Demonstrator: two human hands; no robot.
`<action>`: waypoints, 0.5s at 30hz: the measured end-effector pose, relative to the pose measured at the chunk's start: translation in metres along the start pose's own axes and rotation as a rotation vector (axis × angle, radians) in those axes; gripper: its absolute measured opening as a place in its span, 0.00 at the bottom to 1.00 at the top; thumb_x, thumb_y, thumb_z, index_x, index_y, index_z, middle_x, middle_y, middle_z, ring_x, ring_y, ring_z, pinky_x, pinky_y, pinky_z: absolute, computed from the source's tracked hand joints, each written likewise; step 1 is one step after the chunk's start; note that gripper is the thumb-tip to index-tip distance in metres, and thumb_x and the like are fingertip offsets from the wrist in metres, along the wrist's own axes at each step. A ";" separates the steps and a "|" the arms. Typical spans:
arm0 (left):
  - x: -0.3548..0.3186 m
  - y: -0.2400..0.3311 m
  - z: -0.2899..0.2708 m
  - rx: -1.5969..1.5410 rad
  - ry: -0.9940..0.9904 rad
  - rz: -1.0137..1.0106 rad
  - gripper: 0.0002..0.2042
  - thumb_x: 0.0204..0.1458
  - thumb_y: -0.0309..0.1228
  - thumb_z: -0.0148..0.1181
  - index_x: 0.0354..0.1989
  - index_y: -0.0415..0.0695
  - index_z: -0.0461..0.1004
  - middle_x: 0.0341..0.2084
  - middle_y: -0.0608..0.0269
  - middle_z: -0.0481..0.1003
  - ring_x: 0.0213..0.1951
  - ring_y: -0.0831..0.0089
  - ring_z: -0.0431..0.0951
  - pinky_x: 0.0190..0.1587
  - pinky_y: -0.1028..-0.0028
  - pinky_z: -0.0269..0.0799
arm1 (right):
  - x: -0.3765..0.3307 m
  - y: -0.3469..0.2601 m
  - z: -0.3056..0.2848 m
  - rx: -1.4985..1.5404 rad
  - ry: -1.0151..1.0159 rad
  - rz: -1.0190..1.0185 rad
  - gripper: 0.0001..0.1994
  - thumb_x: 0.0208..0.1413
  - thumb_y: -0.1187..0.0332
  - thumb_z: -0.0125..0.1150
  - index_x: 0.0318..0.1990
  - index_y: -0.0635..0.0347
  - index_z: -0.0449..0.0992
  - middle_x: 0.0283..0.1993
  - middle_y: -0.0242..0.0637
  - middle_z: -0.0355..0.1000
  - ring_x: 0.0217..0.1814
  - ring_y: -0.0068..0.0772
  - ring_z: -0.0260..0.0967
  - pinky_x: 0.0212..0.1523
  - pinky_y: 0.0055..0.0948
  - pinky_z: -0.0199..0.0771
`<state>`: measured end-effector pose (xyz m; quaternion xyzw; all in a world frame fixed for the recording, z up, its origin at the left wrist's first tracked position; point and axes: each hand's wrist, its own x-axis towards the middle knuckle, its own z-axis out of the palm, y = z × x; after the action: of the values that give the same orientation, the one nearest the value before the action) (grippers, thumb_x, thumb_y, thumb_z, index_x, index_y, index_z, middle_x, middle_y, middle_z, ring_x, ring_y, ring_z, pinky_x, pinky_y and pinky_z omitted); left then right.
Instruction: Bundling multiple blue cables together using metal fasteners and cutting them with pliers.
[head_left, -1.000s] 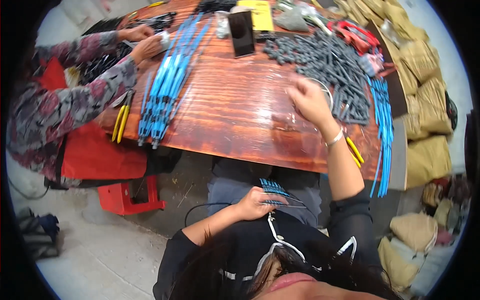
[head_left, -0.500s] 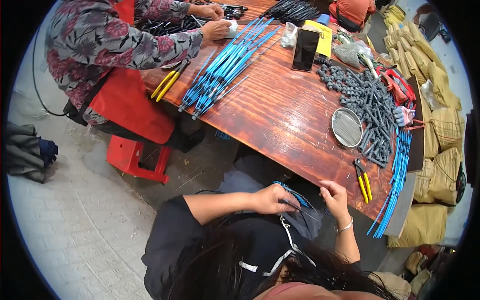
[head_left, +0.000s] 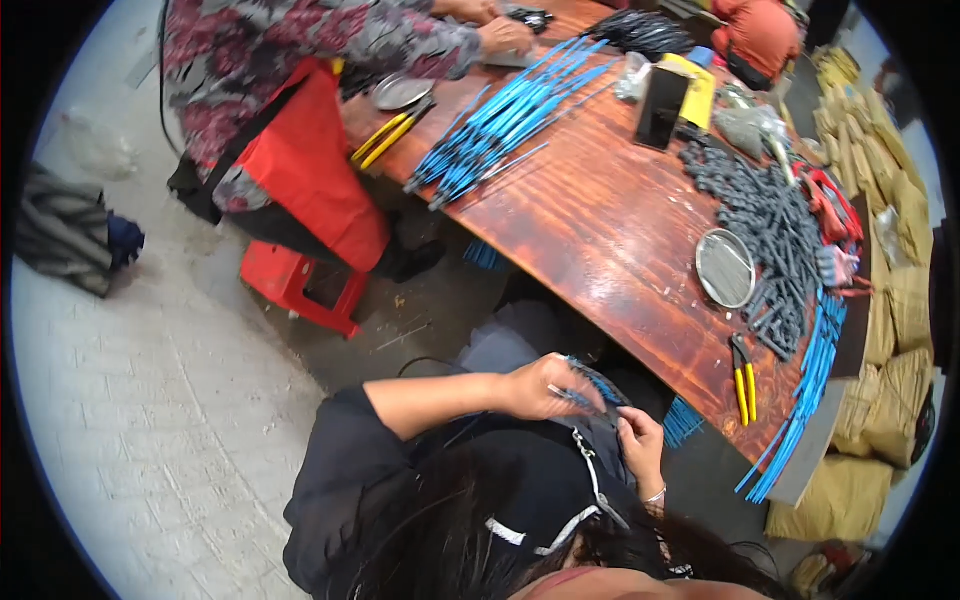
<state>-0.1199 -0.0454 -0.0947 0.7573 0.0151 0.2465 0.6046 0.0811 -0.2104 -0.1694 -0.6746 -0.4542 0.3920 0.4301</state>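
My left hand (head_left: 545, 388) is closed around several thin blue and black rods (head_left: 598, 385) above my lap, its fingers partly blurred. My right hand (head_left: 640, 440) is close beside it, thumb and fingers pinched near the dark ends of the rods. Whatever lies between those fingertips is too small to make out. On the table (head_left: 590, 240), yellow-handled pliers (head_left: 745, 380) lie near the right edge. Blue rods (head_left: 800, 400) hang over that edge, and a round dish (head_left: 725, 268) of thin pins stands by a heap of dark grey parts (head_left: 765, 230).
Across the table a person in a floral sleeve (head_left: 370, 40) works by a pile of blue rods (head_left: 510, 120) and another pair of pliers (head_left: 390, 135). A phone (head_left: 662, 108) stands at the back. A red stool (head_left: 300, 285) is at left; tan sacks (head_left: 850, 495) line the right.
My right hand has come down and leftward to the rods by my left hand. The whole view has shifted, so the table sits farther right. The left hand still holds the rods.
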 end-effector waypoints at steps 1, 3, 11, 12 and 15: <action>0.002 0.002 -0.003 -0.010 0.011 0.017 0.09 0.43 0.25 0.58 0.35 0.41 0.74 0.30 0.56 0.76 0.31 0.62 0.76 0.34 0.71 0.71 | 0.000 0.000 0.005 0.047 0.012 0.024 0.07 0.46 0.75 0.55 0.34 0.68 0.73 0.24 0.33 0.69 0.24 0.17 0.64 0.26 0.18 0.64; 0.005 -0.001 0.001 0.009 0.013 0.042 0.09 0.43 0.25 0.59 0.35 0.42 0.74 0.30 0.56 0.76 0.30 0.62 0.76 0.32 0.71 0.71 | 0.003 -0.003 0.005 -0.063 0.033 -0.083 0.07 0.46 0.76 0.55 0.34 0.68 0.73 0.24 0.34 0.69 0.24 0.19 0.64 0.27 0.19 0.65; 0.014 -0.005 0.006 -0.141 0.138 0.105 0.11 0.41 0.20 0.58 0.35 0.40 0.75 0.28 0.55 0.76 0.29 0.63 0.77 0.31 0.74 0.70 | 0.024 0.003 -0.006 -0.181 0.022 -0.135 0.09 0.45 0.77 0.53 0.36 0.67 0.73 0.30 0.41 0.71 0.32 0.29 0.69 0.35 0.24 0.67; 0.013 -0.002 0.002 -0.157 0.109 0.058 0.10 0.41 0.21 0.59 0.34 0.40 0.75 0.28 0.56 0.76 0.30 0.64 0.77 0.32 0.74 0.71 | 0.026 0.001 -0.006 -0.196 0.013 -0.177 0.08 0.45 0.77 0.53 0.35 0.67 0.73 0.30 0.40 0.71 0.31 0.27 0.68 0.34 0.23 0.67; 0.002 0.015 -0.025 -0.101 0.074 -0.032 0.07 0.41 0.23 0.60 0.31 0.40 0.76 0.29 0.59 0.77 0.32 0.69 0.77 0.36 0.74 0.71 | 0.037 -0.028 -0.003 -0.247 -0.063 -0.174 0.08 0.47 0.74 0.55 0.36 0.66 0.73 0.29 0.37 0.71 0.26 0.21 0.64 0.29 0.20 0.65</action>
<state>-0.1323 -0.0262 -0.0768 0.7156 0.0371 0.2653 0.6451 0.0863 -0.1697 -0.1472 -0.6678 -0.5688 0.3156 0.3617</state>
